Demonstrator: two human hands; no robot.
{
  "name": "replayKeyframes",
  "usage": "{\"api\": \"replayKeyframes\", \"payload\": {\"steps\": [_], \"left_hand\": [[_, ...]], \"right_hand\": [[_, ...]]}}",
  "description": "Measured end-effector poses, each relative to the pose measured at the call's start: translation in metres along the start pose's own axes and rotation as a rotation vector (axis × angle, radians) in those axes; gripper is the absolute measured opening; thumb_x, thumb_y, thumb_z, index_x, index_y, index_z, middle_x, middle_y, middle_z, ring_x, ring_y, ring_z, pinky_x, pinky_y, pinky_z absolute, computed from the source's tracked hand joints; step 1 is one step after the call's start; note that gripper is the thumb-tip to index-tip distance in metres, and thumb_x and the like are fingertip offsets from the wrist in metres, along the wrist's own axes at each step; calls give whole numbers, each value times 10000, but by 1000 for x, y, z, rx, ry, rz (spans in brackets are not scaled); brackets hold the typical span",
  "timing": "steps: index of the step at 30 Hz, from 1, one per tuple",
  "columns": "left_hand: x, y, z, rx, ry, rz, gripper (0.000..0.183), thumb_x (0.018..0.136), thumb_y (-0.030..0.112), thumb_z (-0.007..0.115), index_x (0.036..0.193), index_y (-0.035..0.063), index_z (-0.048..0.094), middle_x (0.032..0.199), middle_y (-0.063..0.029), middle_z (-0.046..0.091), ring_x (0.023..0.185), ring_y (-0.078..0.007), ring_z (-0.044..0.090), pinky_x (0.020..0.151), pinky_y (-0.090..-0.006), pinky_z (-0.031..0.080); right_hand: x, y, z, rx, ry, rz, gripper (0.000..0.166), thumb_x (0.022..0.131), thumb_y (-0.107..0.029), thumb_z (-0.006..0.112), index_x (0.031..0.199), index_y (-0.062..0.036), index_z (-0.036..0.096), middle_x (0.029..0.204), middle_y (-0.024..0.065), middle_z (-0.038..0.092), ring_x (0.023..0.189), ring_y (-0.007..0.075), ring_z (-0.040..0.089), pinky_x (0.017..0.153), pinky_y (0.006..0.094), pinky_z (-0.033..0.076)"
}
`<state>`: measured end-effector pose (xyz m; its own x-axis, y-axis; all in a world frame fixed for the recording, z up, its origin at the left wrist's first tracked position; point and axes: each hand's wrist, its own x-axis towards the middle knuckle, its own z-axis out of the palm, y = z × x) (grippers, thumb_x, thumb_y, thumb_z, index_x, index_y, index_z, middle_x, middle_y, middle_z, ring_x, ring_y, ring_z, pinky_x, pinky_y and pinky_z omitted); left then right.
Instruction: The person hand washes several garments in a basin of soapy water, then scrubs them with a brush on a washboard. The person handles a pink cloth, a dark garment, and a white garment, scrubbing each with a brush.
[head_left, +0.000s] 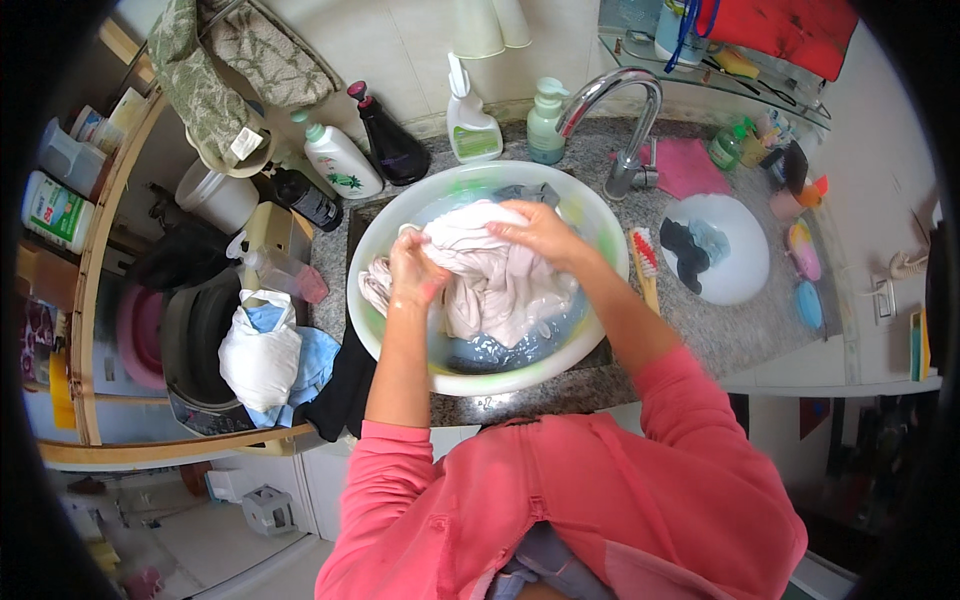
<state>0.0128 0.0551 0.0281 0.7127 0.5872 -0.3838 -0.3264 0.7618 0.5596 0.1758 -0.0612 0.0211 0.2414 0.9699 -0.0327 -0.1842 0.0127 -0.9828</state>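
Observation:
A wet pale pink garment (506, 281) lies bunched in a large white plastic basin (491, 384) that holds water. My left hand (416, 270) grips its left edge, while my right hand (536, 229) lies with curled fingers over its upper right part. Both hands are above the basin. Dark grey cloth (536, 195) shows at the basin's far side, and a striped pale cloth (375, 283) hangs over the left rim. To the right of the basin is a wooden scrubbing brush (646, 281) with red and white bristles.
Behind the basin stand a chrome faucet (626, 161), a white spray bottle (472, 124) and several pump bottles. A white bowl (742, 247) with small dark and light-blue cloths sits right, near a pink cloth (686, 166). White and blue clothes (262, 352) are piled left, beside black cloth (345, 390).

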Motion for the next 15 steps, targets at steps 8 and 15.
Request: {"api": "replayKeyframes", "payload": {"steps": [8, 15], "left_hand": [[48, -71, -25, -108, -56, 123, 351, 912, 380, 484, 1046, 72, 587, 982, -68, 623, 884, -212, 599, 767, -342, 497], [66, -58, -58, -249, -646, -75, 279, 948, 328, 440, 1009, 91, 575, 985, -80, 619, 906, -206, 598, 839, -369, 483]], "right_hand": [[22, 18, 63, -1088, 440, -384, 187, 675, -261, 688, 705, -81, 648, 780, 81, 628, 785, 292, 605, 672, 388, 478], [12, 33, 87, -1158, 409, -757, 221, 784, -257, 590, 841, -45, 618, 790, 104, 612, 748, 265, 588, 697, 354, 471]]}}
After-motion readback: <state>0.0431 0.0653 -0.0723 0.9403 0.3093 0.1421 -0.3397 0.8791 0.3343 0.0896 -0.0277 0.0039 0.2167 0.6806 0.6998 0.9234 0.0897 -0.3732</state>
